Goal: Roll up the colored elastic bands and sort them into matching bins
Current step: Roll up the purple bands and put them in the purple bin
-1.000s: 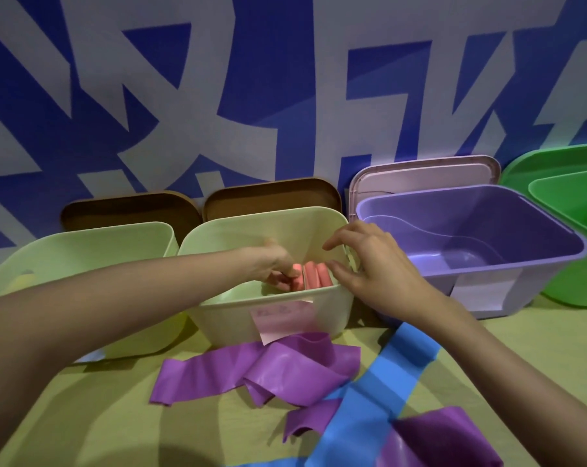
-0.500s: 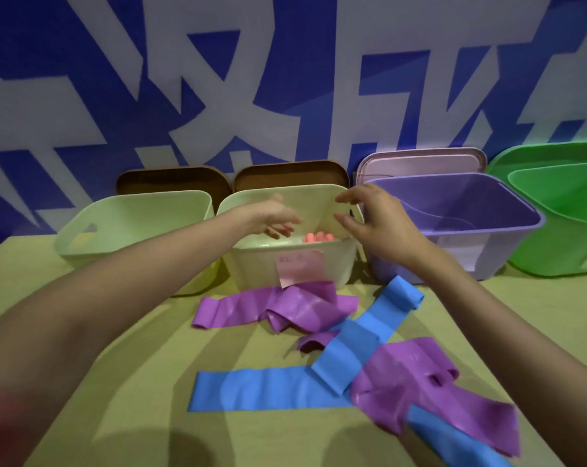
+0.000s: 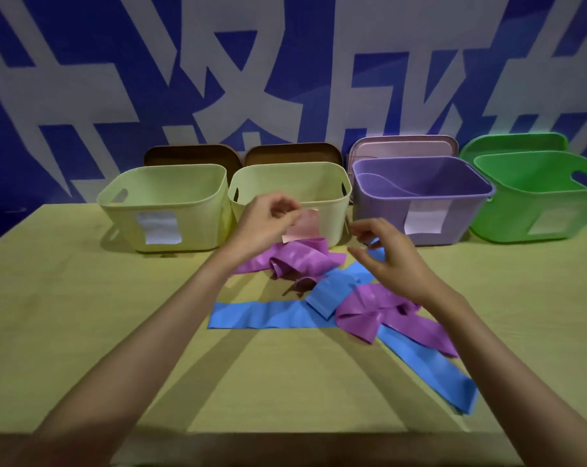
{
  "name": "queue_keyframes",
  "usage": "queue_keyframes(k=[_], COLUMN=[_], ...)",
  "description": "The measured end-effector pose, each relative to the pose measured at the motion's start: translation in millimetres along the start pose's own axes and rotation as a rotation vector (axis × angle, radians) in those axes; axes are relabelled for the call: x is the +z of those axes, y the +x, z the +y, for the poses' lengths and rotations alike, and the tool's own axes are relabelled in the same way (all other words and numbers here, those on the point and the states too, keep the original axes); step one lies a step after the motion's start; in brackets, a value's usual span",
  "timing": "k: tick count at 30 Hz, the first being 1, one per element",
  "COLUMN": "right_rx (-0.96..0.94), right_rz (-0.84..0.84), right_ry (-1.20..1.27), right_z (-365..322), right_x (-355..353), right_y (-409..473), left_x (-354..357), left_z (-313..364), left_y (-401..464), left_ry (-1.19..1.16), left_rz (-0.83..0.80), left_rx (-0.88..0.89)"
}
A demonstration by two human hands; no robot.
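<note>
Just pulled both hands back out of the pale yellow plastic bin with the pink label [image 3: 329, 187], left hand [image 3: 268, 220] and right hand [image 3: 383, 251] loosely curled and empty over the crumpled purple elastic bands [image 3: 302, 257] and flat blue elastic bands [image 3: 251, 315] on the bench [image 3: 83, 315], so probably grabbing one next.

You see four bins of smooth matt plastic: two pale yellow bins [image 3: 164, 210] [image 3: 325, 193], a purple bin [image 3: 423, 203] and a green bin [image 3: 537, 203]. At 12 o'clock, the purple bands [image 3: 302, 257] look like glossy elastic rubber, the blue band [image 3: 258, 315] more matt. The paper labels [image 3: 159, 227] are matt. The tabletop [image 3: 83, 315] looks smooth and matt.
</note>
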State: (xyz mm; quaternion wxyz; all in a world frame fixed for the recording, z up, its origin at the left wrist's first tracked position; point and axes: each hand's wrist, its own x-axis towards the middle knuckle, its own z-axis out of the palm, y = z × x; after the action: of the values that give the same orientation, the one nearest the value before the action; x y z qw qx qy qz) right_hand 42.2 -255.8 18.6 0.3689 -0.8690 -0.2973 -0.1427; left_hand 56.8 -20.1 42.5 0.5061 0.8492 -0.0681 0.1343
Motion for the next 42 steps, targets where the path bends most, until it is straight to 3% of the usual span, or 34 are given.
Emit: queue_keyframes(k=[6,9,13,20,25,27,30,33,36,42], right_rx=[0.080,0.094,0.126,0.136,0.169,0.181,0.205,0.290,0.389,0.453], right_rz=[-0.101,-0.136,-0.161,-0.184,-0.182,-0.183,-0.134,-0.022,0.081,0.084], right_ry=[0.056,0.028,0.013,0.005,0.008,0.011,0.088,0.299,0.572,0.726], right_z=[7,9,8,1,2,2,3,0,-6,-17], right_x=[16,24,33,38,35,32,28,25,19,17], right_y=[-42,-54,-57,-51,-52,-52,-48,-34,-16,3], left_x=[16,20,16,19,17,11,0,-11,-17,-28], left_z=[-35,-49,-61,-56,-58,-60,-53,-34,-15,31], left_y=[-60,-69,-55,-26,-15,-13,-12,-15,-18,-29], left_ry=[0.213,0.383,0.433,0.601,0.923,0.868,0.606,0.298,0.203,-0.187], left_rz=[-0.089,-0.039,-0.013,-0.364,-0.380,-0.329,-0.209,-0.246,-0.276,-0.212], left_rx=[-0.010,0.060,0.070,0.089,0.221,0.204,0.155,0.064,0.044,-0.016])
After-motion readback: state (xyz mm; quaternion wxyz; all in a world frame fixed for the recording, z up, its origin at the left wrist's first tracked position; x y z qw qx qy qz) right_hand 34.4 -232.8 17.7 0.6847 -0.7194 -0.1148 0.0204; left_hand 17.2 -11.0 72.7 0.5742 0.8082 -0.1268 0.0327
